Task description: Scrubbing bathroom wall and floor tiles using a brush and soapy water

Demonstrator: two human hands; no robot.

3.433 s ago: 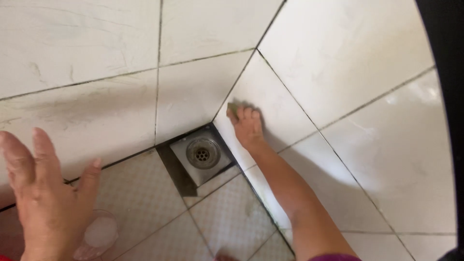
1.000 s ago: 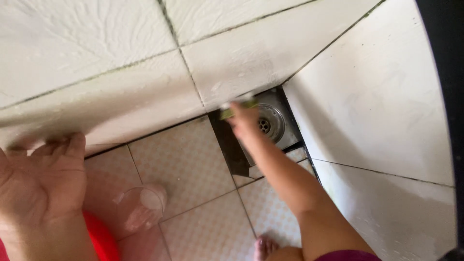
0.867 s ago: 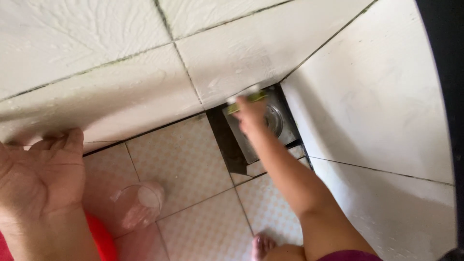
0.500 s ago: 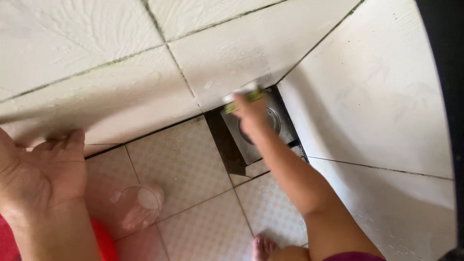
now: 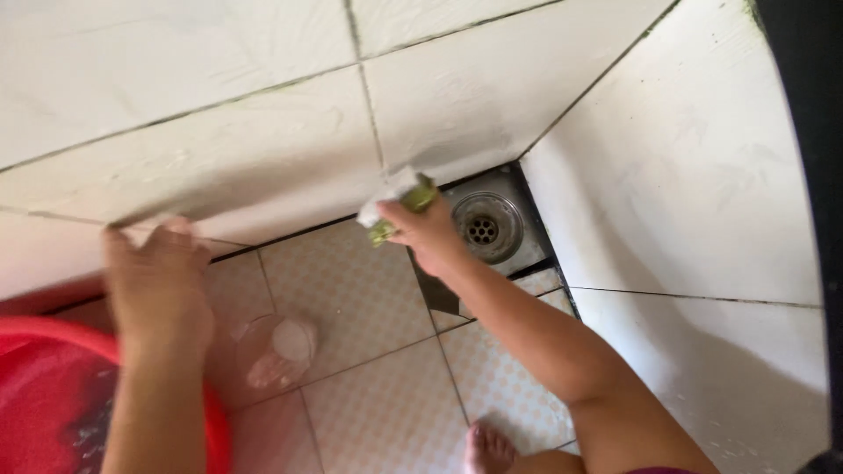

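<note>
Right hand (image 5: pixel 430 235) grips a green-and-white scrubbing sponge (image 5: pixel 397 204), pressing it against the base of the white wall tile (image 5: pixel 263 149) just left of the metal floor drain (image 5: pixel 486 228). Left hand (image 5: pixel 158 281) lies spread against the wall's foot, near a clear plastic cup (image 5: pixel 277 347) and a red basin (image 5: pixel 53 395).

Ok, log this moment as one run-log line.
right hand: grips scrub sponge against wall base | left hand: on wall tile | floor drain: uncovered
</note>
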